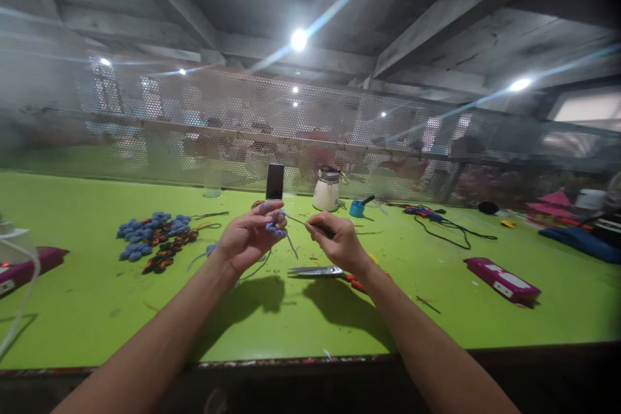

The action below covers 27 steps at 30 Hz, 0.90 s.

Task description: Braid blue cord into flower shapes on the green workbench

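Note:
Between the fingers of my left hand (247, 236) is a small blue crocheted piece (276, 225), with loose yarn ends (292, 246) dangling below it. My right hand (334, 239) is closed in a pinch just to the right. A thin line, either yarn or a slim hook, runs from the blue piece to its fingertips; I cannot tell which. Below that hand, on the green table, lies a pair of scissors (317, 271) with orange-red handles, partly covered by my right forearm. Left of my hands sits a pile of blue crocheted flowers (138, 229) and dark orange-and-black ones (167, 252).
On the green table (145, 330), a phone (274, 181) stands upright near a white jar (326, 191) and a small blue pot (358, 208). A corded tool (424, 212) and a purple power strip (502, 279) lie right. A perforated screen (233, 142) rises behind.

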{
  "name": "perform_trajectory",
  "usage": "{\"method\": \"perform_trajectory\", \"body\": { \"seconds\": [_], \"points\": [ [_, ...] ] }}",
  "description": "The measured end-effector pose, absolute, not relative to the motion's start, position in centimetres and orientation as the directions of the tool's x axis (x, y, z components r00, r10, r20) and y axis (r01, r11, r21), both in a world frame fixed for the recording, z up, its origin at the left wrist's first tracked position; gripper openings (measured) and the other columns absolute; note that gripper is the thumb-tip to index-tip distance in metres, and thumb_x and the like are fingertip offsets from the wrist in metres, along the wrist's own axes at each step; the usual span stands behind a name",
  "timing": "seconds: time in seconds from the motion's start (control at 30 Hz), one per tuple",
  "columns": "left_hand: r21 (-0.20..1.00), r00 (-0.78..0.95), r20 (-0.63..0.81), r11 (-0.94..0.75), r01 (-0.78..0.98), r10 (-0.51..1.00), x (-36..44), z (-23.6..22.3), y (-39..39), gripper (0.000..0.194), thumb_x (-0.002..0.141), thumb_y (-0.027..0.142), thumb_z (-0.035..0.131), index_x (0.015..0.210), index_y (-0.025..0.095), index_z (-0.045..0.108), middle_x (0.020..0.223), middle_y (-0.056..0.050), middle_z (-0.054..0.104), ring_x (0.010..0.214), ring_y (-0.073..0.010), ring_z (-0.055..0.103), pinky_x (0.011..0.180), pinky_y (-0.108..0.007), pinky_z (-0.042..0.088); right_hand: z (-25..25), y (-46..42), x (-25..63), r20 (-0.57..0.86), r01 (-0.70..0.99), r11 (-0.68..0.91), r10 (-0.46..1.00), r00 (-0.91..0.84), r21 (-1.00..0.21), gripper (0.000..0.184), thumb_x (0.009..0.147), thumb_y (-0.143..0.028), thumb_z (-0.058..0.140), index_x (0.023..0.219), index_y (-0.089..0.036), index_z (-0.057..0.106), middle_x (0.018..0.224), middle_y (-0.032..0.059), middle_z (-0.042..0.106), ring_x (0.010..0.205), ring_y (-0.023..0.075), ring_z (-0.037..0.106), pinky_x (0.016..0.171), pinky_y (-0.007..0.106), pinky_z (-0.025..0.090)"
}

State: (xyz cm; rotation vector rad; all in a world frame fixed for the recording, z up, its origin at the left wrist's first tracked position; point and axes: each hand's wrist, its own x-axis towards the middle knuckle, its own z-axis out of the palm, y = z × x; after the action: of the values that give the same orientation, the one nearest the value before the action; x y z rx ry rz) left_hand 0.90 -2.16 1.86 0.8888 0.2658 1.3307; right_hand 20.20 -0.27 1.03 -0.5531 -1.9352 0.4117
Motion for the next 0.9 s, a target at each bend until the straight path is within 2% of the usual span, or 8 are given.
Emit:
{"method": "perform_trajectory", "body": {
  "seconds": [0.13,0.23,0.3,0.37,0.5,0.67,0.77,0.9],
  "points": [
    [0.782,0.324,0.309,-0.045,-0.621,0.894,0.8,1.3,-1.4,0.012,0.064,0.001,0.056,0.062,0.01,0.063,0.067,-0.007,0.058,0.064,-0.0122,0.054,0.062,-0.024,0.046,0.9,-0.3,20.0,0.615,-0.018,0.663,0.682,-0.397,-0.748,0.018,0.08,-0.033,0.059,0.077,-0.016,0.059,0.057,-0.0012,0.055,0.041,0.0069,0.04,0.039,0.021,0.032],
    [0.867,0.344,0.282,-0.085,-0.49,0.896,0.9,1.0,-1.2,0.013,0.063,0.0,0.061,0.069,0.011,0.064,0.067,-0.004,0.058,0.063,-0.0108,0.055,0.061,-0.021,0.044,0.9,-0.1,19.9,0.554,-0.087,0.572,0.731,-0.399,-0.816,0.019,0.078,-0.033,0.061,0.076,-0.015,0.058,0.054,-0.0024,0.055,0.036,0.0054,0.039,0.035,0.019,0.03],
    [0.896,0.338,0.289,-0.128,-0.425,0.896,1.0,1.0,-1.4,0.038,0.063,-0.001,0.063,0.097,0.016,0.064,0.069,-0.002,0.059,0.062,-0.0101,0.055,0.059,-0.021,0.043,0.9,0.0,19.8,0.538,-0.085,0.552,0.747,-0.39,-0.829,0.019,0.077,-0.033,0.063,0.075,-0.014,0.058,0.052,-0.003,0.055,0.036,0.0049,0.039,0.034,0.018,0.029],
    [0.913,0.342,0.323,-0.195,-0.358,0.883,1.1,1.1,-1.7,0.071,0.063,0.0,0.065,0.127,0.023,0.046,0.07,0.0,0.06,0.06,-0.0107,0.055,0.058,-0.022,0.043,0.9,0.2,19.8,0.508,-0.065,0.53,0.759,-0.407,-0.845,0.02,0.076,-0.033,0.063,0.075,-0.014,0.058,0.051,-0.0033,0.055,0.035,0.0043,0.039,0.034,0.018,0.029],
    [0.928,0.318,0.371,-0.337,-0.158,0.873,1.6,1.1,-2.0,0.103,0.059,0.001,0.066,0.144,0.025,0.012,0.061,0.003,0.059,0.052,-0.0119,0.053,0.05,-0.022,0.039,0.6,0.6,19.8,0.395,-0.012,0.445,0.78,-0.486,-0.895,0.023,0.073,-0.036,0.064,0.073,-0.014,0.058,0.049,-0.0036,0.056,0.033,0.0034,0.038,0.033,0.016,0.027],
    [0.834,0.253,0.508,-0.544,0.093,0.823,2.2,0.6,-2.3,0.088,0.059,-0.003,0.059,0.139,0.022,0.033,0.051,0.006,0.054,0.045,-0.009,0.045,0.05,-0.02,0.035,-0.1,1.1,19.3,0.213,-0.004,0.238,0.864,-0.457,-0.971,0.027,0.065,-0.037,0.069,0.067,-0.014,0.054,0.044,-0.0044,0.054,0.029,0.0038,0.035,0.029,0.016,0.022],
    [0.746,0.183,0.608,-0.634,0.201,0.773,2.6,0.7,-2.7,0.08,0.062,-0.001,0.058,0.135,0.024,0.04,0.054,0.006,0.055,0.047,-0.0088,0.044,0.054,-0.02,0.036,-0.4,1.0,18.6,0.182,-0.127,0.144,0.908,-0.378,-0.981,0.028,0.062,-0.035,0.071,0.066,-0.015,0.052,0.045,-0.0041,0.055,0.031,0.0038,0.036,0.03,0.016,0.021],
    [0.815,0.09,0.577,-0.579,0.004,0.812,2.7,1.2,-2.7,0.089,0.064,0.003,0.062,0.142,0.025,0.024,0.059,0.005,0.057,0.053,-0.011,0.051,0.058,-0.023,0.041,-0.6,0.6,18.0,0.304,-0.303,0.203,0.891,-0.338,-0.931,0.027,0.068,-0.036,0.068,0.074,-0.015,0.052,0.054,-0.0035,0.057,0.035,0.0036,0.039,0.033,0.016,0.024]
  ]
}}
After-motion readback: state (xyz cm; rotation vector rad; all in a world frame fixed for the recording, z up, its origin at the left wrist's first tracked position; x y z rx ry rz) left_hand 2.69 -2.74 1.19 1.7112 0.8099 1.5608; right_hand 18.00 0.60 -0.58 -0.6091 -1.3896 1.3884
